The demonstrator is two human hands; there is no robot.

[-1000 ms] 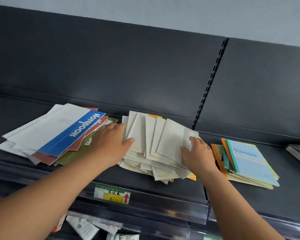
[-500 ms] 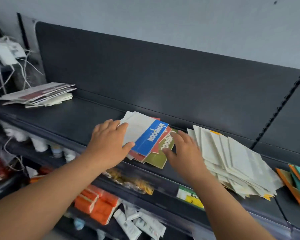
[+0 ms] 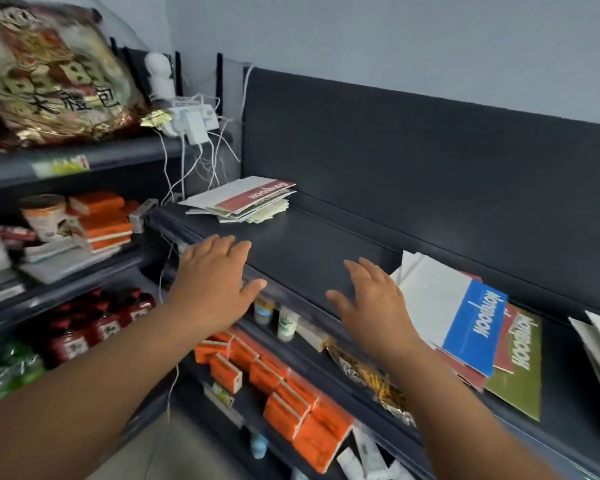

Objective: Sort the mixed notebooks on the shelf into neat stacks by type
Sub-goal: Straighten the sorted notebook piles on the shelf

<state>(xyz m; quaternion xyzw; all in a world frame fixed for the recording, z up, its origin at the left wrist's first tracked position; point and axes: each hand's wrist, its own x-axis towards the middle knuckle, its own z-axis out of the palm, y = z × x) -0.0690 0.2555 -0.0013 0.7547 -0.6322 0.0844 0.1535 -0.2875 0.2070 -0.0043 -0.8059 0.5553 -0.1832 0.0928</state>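
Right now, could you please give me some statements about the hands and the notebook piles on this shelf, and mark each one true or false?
1. Both hands are empty. True: the left hand and the right hand are open with spread fingers and hold nothing.
2. The right hand grips the blue-banded notebook. False: it is beside that pile, and grips nothing.
3. A smaller pile topped by a red-banded notebook lies at the far left of the shelf. True.
4. The two piles touch each other. False: bare shelf lies between them.
5. Orange boxes sit on a lower shelf. True.
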